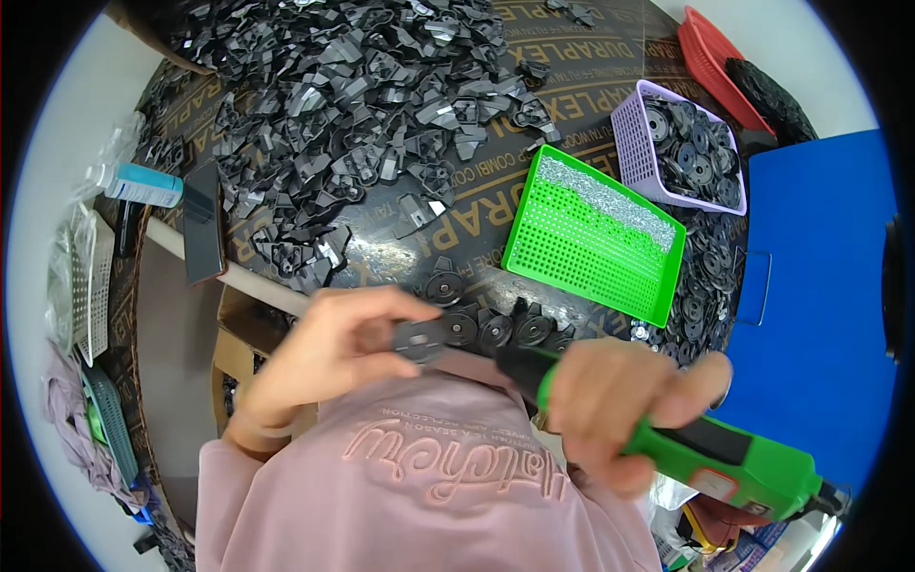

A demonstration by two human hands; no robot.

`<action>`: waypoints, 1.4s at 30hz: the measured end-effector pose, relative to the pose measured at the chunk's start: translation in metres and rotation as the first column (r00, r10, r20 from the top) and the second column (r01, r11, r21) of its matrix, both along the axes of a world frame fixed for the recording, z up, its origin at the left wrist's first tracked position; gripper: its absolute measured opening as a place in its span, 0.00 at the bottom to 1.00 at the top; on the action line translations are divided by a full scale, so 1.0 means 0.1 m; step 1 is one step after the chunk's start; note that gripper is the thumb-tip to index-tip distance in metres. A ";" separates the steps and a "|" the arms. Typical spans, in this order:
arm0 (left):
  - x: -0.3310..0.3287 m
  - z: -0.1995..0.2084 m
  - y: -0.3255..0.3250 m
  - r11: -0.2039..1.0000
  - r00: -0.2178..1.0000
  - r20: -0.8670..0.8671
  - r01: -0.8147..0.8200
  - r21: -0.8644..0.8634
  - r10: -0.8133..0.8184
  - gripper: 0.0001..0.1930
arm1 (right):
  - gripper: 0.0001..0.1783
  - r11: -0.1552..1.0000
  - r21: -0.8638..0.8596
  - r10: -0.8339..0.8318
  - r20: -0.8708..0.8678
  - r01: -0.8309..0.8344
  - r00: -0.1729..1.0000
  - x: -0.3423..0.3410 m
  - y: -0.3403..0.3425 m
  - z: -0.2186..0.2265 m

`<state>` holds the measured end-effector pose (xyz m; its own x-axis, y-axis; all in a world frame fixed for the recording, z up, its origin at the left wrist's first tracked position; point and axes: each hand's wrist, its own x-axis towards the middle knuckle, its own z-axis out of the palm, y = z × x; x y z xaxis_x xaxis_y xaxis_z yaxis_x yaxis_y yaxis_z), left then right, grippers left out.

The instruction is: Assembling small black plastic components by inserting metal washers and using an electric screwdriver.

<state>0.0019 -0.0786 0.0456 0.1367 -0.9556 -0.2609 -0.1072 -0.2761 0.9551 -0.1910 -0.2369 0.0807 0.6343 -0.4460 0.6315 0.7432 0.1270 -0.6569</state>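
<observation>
Biggest risk imo: the black disc-shaped part (419, 340) twisting or slipping if the green power screwdriver (753, 467) bites off-centre, since the left hand (332, 345) only pinches its edge. The part sits right at those fingertips, on their right; right hand (624, 410) is wrapped round the screwdriver, nose toward the part.

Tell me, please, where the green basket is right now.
In the head view, the green basket lies right of centre, just below and left of the lilac basket and above the right hand.
</observation>
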 end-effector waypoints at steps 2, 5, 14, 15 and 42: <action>0.23 0.15 0.38 1.000 0.986 0.168 -0.009 -0.019 0.012 0.27 | 0.22 0.980 -0.048 -0.194 0.000 0.194 0.981 -0.10 -0.06 0.07; 0.57 0.20 0.97 0.984 0.942 0.335 -0.023 0.177 -0.038 0.30 | 0.18 0.929 -0.004 -0.369 -0.068 0.370 0.927 -0.17 -0.12 0.09; 0.26 0.00 0.65 0.909 0.720 0.599 -0.415 -0.030 0.349 0.10 | 0.24 0.832 -0.005 -0.550 -0.148 0.555 0.822 0.04 -0.48 -0.26; 0.16 -0.04 0.45 0.923 0.738 0.580 -0.379 -0.068 0.346 0.10 | 0.24 0.854 0.000 -0.515 -0.154 0.521 0.843 0.09 -0.51 -0.30; -0.30 -0.44 -0.57 0.936 0.861 -0.400 -0.352 -0.021 0.315 0.11 | 0.19 0.840 -0.116 -0.543 -0.224 0.531 0.810 0.16 -0.43 -0.41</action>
<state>-0.0285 -0.1358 0.0013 0.3579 -0.8928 -0.2736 0.3560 -0.1404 0.9239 -0.1752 -0.2800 0.0397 0.4356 -0.7342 0.5207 0.5039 -0.2804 -0.8169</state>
